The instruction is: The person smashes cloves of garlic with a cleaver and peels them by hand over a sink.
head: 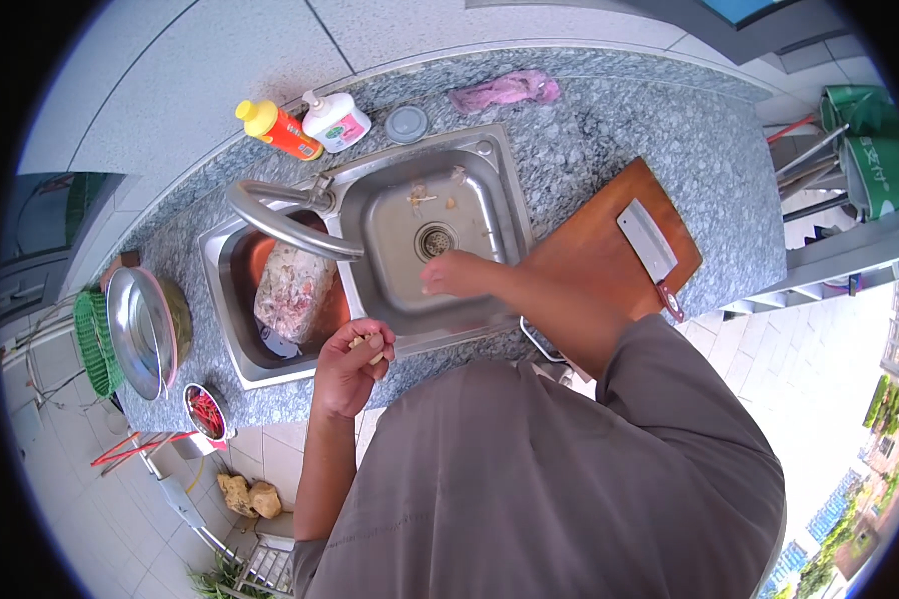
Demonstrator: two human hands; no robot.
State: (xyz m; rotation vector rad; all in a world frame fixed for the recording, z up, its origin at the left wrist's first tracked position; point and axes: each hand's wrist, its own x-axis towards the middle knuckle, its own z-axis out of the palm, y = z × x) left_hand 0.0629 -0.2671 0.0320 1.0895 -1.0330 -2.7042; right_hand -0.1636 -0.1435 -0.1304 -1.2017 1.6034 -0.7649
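My left hand (353,367) is closed around several small pale pieces (369,349), perhaps garlic cloves, over the sink's front edge. Above the right steel basin (389,277) is my right hand (458,274), near the drain (436,241); its fingers are slightly blurred, and whether they hold anything is unclear. Brownish scraps (419,196) lie behind the drain. The left basin holds reddish water and a plastic-wrapped, meat-like block (296,288). A curved faucet (292,230) reaches over the divider. On the right, a cleaver (648,241) rests on a wooden cutting board (580,232).
Behind the sink stand a yellow-capped bottle (279,129), a pump bottle (337,122), a grey round lid (407,124) and a pink cloth (506,90). At the left are metal bowls (138,333), a green basket (96,344) and a bowl of red chilies (206,412).
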